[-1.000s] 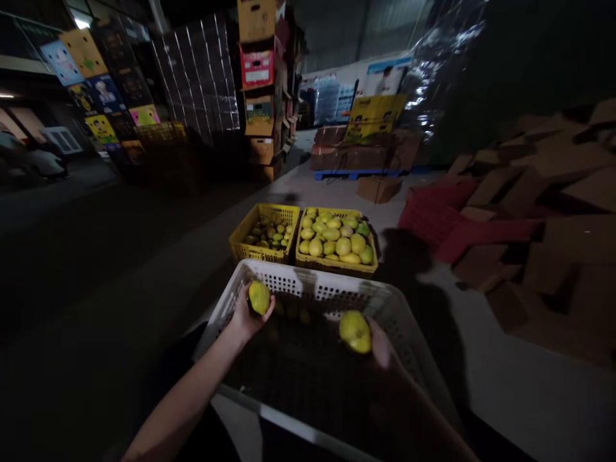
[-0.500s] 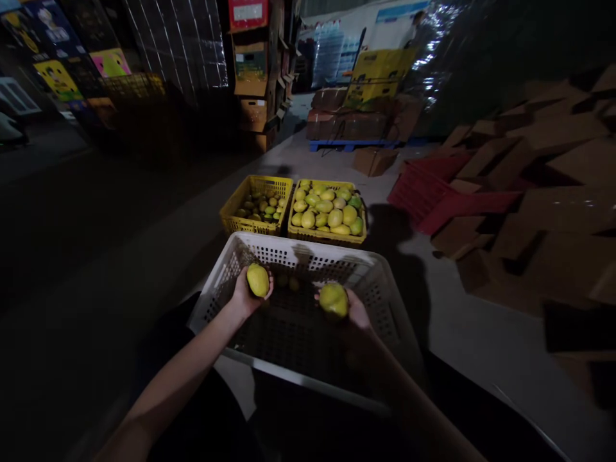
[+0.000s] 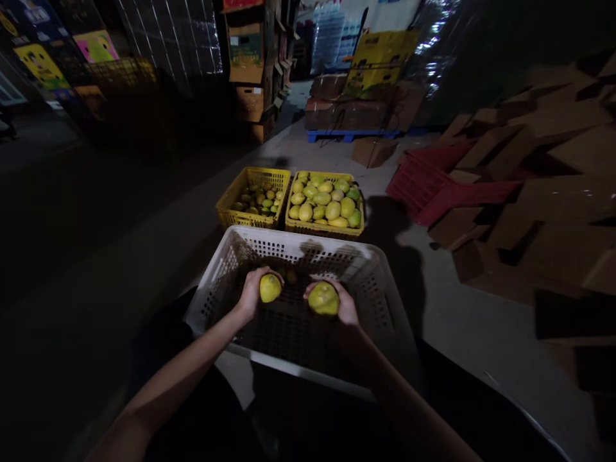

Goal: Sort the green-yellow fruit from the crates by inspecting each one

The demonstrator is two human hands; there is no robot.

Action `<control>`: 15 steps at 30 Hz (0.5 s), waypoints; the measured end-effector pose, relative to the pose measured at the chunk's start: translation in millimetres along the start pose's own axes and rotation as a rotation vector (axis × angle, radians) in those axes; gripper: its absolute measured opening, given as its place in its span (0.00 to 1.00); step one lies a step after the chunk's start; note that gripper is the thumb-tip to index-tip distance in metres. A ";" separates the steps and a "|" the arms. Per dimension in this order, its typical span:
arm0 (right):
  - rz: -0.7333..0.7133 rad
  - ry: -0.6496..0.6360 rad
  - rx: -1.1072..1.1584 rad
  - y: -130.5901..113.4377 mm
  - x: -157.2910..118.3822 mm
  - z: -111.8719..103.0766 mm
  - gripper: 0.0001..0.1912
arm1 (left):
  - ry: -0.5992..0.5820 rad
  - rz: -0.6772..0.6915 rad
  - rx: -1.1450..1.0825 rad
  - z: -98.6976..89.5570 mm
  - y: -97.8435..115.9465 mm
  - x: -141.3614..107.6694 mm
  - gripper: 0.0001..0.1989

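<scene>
1. Nearest: I observe the left hand (image 3: 250, 292) gripping one fruit (image 3: 270, 288) and the right hand (image 3: 346, 308) gripping another fruit (image 3: 324, 299), both within the outline of the white crate (image 3: 289, 367).
2. Beyond: two yellow crates (image 3: 253, 220) stand on the grey floor (image 3: 447, 314).
3. Farther, in dim light: heaped cartons (image 3: 553, 253) at right; blue pallet (image 3: 349, 136) behind.
4. Change: versus one second ago, the held fruits sit closer together.

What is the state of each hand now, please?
Left hand: closed around a yellow-green fruit.
Right hand: closed around another yellow-green fruit.
</scene>
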State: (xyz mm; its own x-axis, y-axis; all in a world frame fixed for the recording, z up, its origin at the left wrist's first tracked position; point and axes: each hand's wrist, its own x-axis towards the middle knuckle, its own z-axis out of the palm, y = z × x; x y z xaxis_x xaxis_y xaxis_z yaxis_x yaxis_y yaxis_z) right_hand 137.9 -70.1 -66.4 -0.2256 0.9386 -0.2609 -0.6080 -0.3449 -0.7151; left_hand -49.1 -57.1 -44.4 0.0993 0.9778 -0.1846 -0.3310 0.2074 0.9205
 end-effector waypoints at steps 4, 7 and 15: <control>0.010 0.057 0.082 -1.6 -4.5 0.5 0.14 | 0.029 -0.207 -0.173 1.0 4.3 2.1 0.19; 0.052 0.052 0.114 -4.5 -8.0 1.2 0.14 | 0.108 -0.438 -0.316 -0.2 7.8 4.3 0.19; 0.211 0.194 0.164 -3.3 0.1 1.0 0.18 | 0.235 -0.680 -0.636 -1.3 8.9 8.7 0.17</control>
State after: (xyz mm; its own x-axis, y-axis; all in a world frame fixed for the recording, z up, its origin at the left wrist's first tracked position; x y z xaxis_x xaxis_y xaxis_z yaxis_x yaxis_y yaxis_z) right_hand 139.2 -68.9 -63.4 -0.2195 0.8242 -0.5221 -0.6817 -0.5124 -0.5223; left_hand -52.4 -46.7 -38.3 0.2899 0.6090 -0.7383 -0.7259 0.6426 0.2450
